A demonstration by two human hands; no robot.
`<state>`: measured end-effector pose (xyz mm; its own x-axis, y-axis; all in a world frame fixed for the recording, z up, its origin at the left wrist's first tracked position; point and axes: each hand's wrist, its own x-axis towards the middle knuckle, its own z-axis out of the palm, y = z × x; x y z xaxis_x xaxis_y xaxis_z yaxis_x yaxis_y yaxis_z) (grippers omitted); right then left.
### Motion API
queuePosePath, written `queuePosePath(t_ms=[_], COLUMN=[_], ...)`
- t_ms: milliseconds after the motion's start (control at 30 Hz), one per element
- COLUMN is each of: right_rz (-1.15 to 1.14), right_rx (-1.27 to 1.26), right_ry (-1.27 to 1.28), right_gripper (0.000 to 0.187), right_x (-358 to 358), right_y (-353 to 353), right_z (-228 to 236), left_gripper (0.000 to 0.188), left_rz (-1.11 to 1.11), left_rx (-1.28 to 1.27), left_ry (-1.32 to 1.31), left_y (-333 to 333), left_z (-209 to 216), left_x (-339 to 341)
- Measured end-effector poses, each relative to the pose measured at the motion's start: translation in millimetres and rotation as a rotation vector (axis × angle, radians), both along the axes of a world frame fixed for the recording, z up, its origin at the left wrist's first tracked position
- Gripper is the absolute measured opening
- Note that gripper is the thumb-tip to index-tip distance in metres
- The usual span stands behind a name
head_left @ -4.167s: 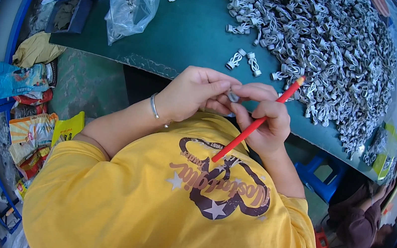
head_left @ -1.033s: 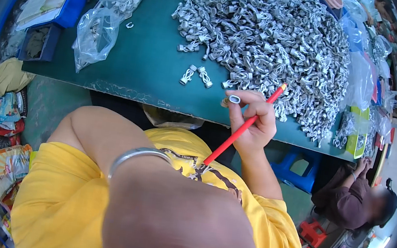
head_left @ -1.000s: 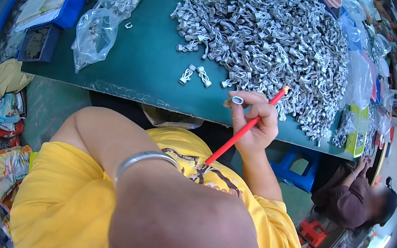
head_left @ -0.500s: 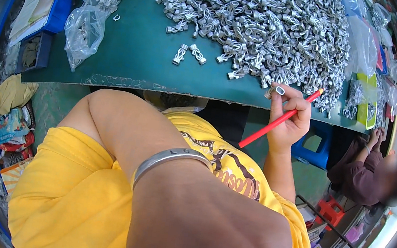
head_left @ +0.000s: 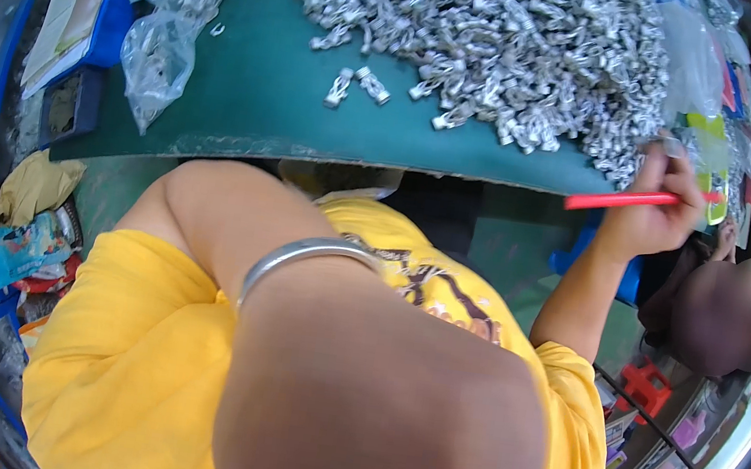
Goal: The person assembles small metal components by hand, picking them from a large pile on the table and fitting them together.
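Note:
My left hand (head_left: 391, 407) is raised close to the camera, with a silver bangle (head_left: 311, 255) round the wrist. Only its blurred back shows; the fingers are hidden. At the right end of the green table (head_left: 245, 75), my right hand (head_left: 661, 210) is closed round a red pencil-like stick (head_left: 612, 201). Its raised thumb and finger meet at a small greyish spot, too blurred to make out. Beside that hand lies the edge of a large pile of small silver looped metal parts (head_left: 486, 40). Two such parts (head_left: 338, 87) lie apart, left of the pile.
Clear plastic bags (head_left: 156, 63) and a blue tray with papers (head_left: 119, 6) occupy the table's left side. A yellow-green bin (head_left: 710, 155) stands at the right. Beyond it sits another person (head_left: 726, 309). A blue stool (head_left: 572, 256) is under the table edge.
My right hand has moved right with the red stick, from the pile's front toward the yellow-green bin. The stick now lies closer to level. My left hand stays near the camera.

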<state>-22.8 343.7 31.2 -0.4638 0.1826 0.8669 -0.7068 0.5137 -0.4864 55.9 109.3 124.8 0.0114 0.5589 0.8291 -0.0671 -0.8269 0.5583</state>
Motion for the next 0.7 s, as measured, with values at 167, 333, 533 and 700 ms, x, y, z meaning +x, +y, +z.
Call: queuePosePath(t_ms=[167,333,533,700], right_rz=[-0.240,-0.720,-0.049,0.517], right_rx=[0.024,0.288,0.017,0.430], right_ry=[0.467,-0.117,-0.177,-0.350], right_gripper=[0.024,0.016,0.013,0.018], right_x=[-78.4,-146.8,-118.5,-27.9], right_y=[93.7,150.1,74.2,-58.3], right_z=[80.2,89.0,53.0,-9.0], left_gripper=[0.036,0.070,0.018,0.047], left_rz=[0.145,0.685,1.631,1.789], left_rx=[-0.029,-0.051,-0.970,-1.167], left_ry=[0.028,-0.236,-0.448,-0.138], left_y=[-22.3,-53.7,-88.9,-103.6], left_z=[3.6,-46.0,-104.0,-151.7], left_x=[-29.3,-20.1,-6.7,-8.4])
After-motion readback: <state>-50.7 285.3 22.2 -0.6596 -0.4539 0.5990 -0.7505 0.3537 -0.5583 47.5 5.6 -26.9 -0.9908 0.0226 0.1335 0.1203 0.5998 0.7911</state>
